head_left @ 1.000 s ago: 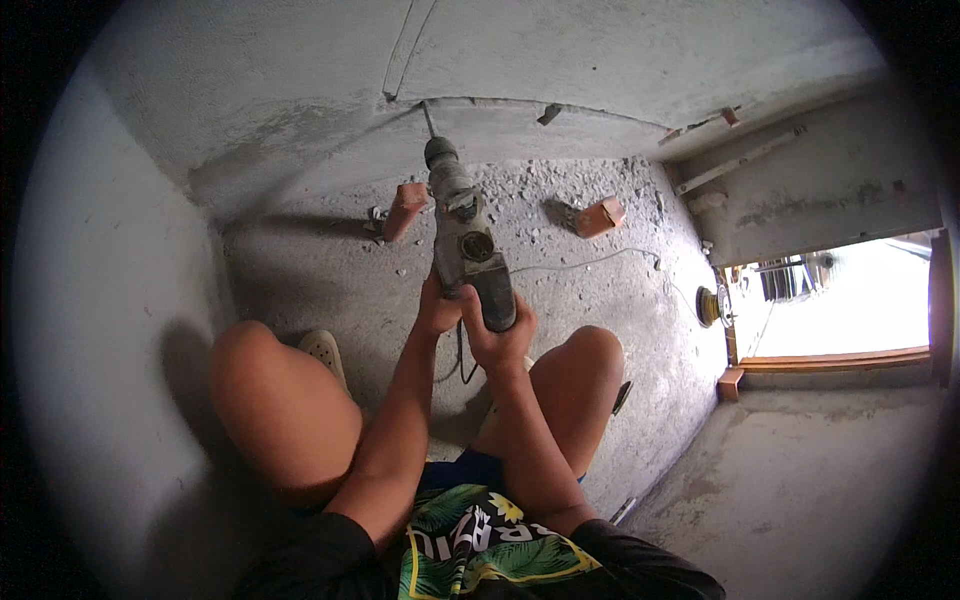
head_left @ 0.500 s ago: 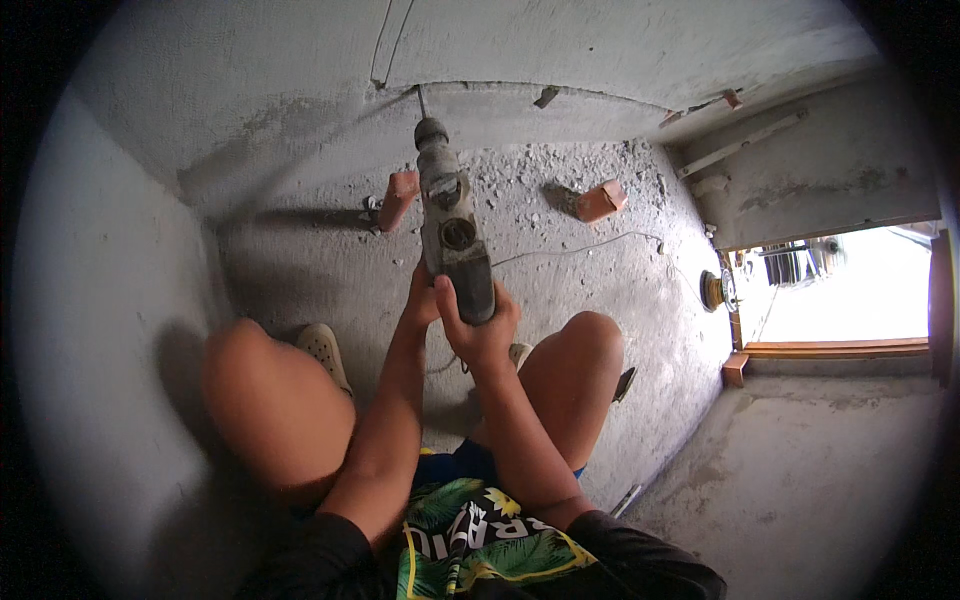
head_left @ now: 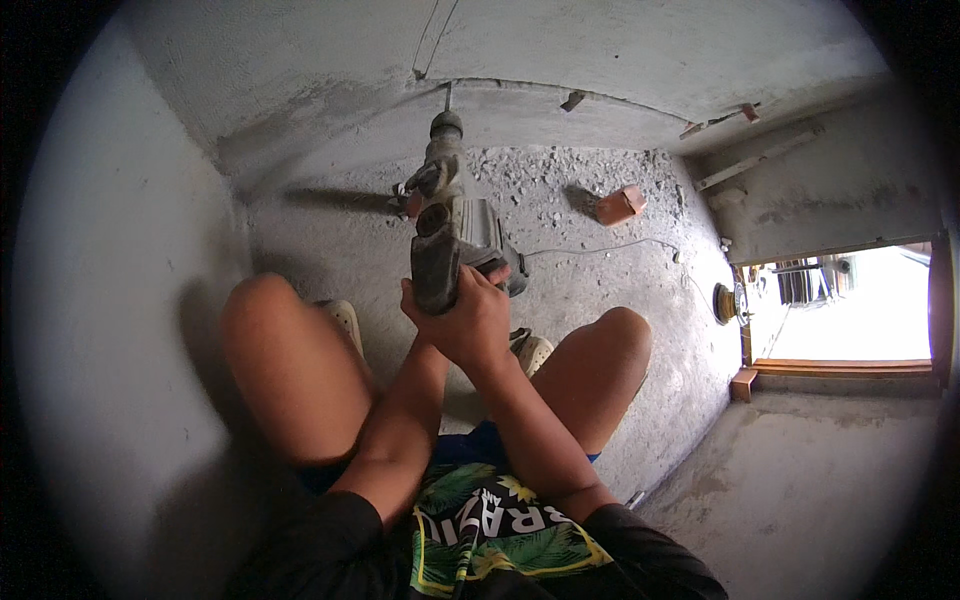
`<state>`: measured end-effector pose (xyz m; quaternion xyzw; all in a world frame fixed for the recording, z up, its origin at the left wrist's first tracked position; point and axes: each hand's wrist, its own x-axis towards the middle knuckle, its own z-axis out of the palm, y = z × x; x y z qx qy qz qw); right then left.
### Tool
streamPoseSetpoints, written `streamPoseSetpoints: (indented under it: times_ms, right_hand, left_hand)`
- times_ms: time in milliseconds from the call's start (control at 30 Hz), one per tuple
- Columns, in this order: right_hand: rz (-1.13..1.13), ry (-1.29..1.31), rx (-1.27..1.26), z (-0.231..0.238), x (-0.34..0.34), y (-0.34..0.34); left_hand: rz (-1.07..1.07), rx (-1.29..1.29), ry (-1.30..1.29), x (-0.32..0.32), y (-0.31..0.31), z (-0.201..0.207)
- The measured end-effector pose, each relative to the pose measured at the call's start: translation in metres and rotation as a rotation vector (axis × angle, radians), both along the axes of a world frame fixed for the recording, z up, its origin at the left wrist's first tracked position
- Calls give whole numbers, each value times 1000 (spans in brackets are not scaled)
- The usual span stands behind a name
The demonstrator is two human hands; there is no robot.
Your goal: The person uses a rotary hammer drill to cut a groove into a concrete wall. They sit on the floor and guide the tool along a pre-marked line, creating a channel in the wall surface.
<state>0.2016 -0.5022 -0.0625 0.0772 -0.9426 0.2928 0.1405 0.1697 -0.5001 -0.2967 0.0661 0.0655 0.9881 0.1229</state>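
A dusty grey rotary hammer drill points away from me, its body tilted over to the left. The thin bit reaches the horizontal groove low in the wall; whether its tip is inside cannot be made out. My right hand is closed round the rear grip. Crossing underneath, my left hand is also at the grip, mostly hidden behind the right one. A reddish brick piece stands just left of the drill, largely covered by it.
Another hollow reddish brick lies to the right among grey rubble along the wall's foot. A thin cable runs right from the drill towards a cable reel by the bright doorway. My bent knees flank my arms.
The drill has rolled, so its side now shows and its top leans left. My right hand has shifted over the grip, hiding more of my left. The whole view has moved slightly.
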Motion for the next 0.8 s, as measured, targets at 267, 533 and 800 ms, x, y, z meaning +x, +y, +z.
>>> streamPoseSetpoints:
  times_ms: [267, 533, 800]
  right_hand:
    - [123, 26, 113, 4, -37, -15]
    - [92, -135, 258, -3, -76, -54]
    - [219, -193, 448, -7, -62, -87]
  left_hand:
    - [12, 17, -79, 3, -8, -7]
    - [34, 34, -55, -30, -26, -20]
    - [36, 97, -52, -26, -51, -5]
